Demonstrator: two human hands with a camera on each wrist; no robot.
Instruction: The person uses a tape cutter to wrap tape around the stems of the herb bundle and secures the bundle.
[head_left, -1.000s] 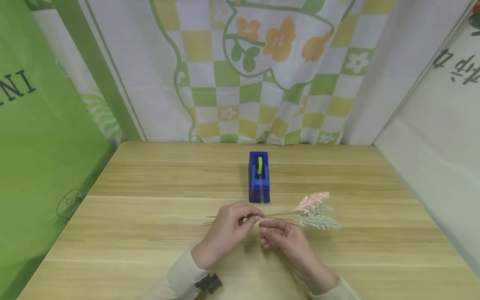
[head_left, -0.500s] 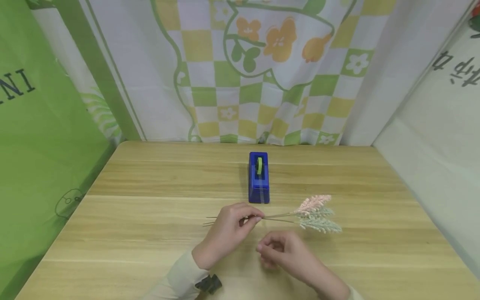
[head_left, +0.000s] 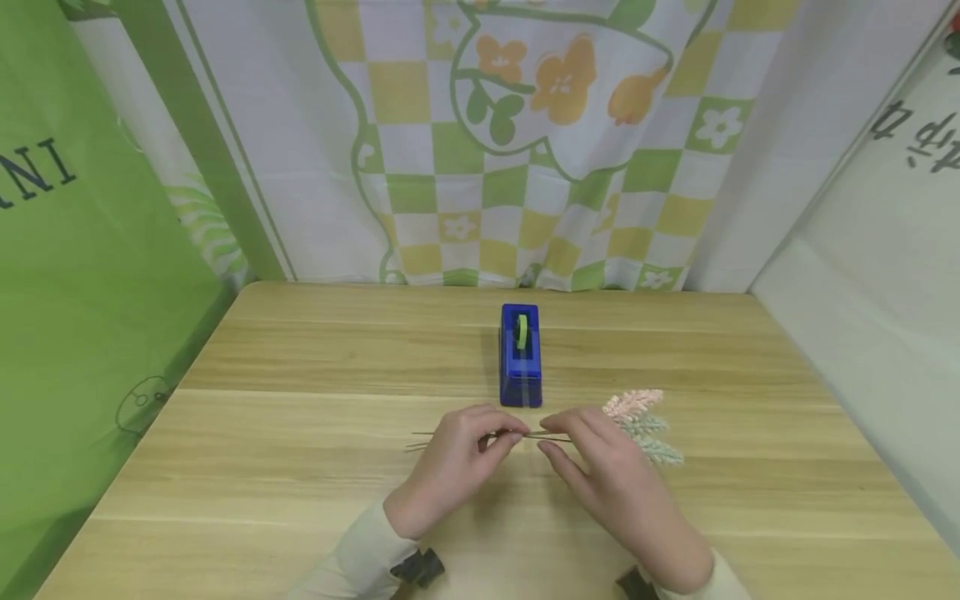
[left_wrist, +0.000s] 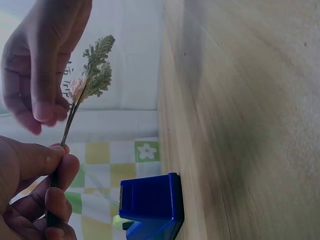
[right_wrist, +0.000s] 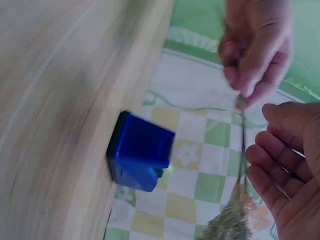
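Observation:
My left hand [head_left: 457,458] pinches the thin stems [left_wrist: 67,127] of a small bunch of artificial flowers between thumb and fingers. A pink flower spike [head_left: 633,403] and pale green sprigs [head_left: 662,452] top the stems at the right, and the bare stem ends [head_left: 418,448] stick out left of the hand. My right hand [head_left: 622,492] hovers beside the stems with thumb and forefinger parted, overlapping part of the bunch in the head view. In the right wrist view, its fingers [right_wrist: 275,162] are loosely bent and hold nothing.
A blue tape dispenser [head_left: 521,367] with a green roll [head_left: 522,332] stands on the wooden table [head_left: 337,350] just beyond the hands. Behind the table hangs a checkered curtain [head_left: 480,192], with a green cloth [head_left: 97,333] on the left and a pale one [head_left: 885,333] on the right.
My right hand first draws back from the stems toward the table's front, then comes forward and right, beside the stems, its thumb and forefinger spreading. The left hand keeps its place and grip.

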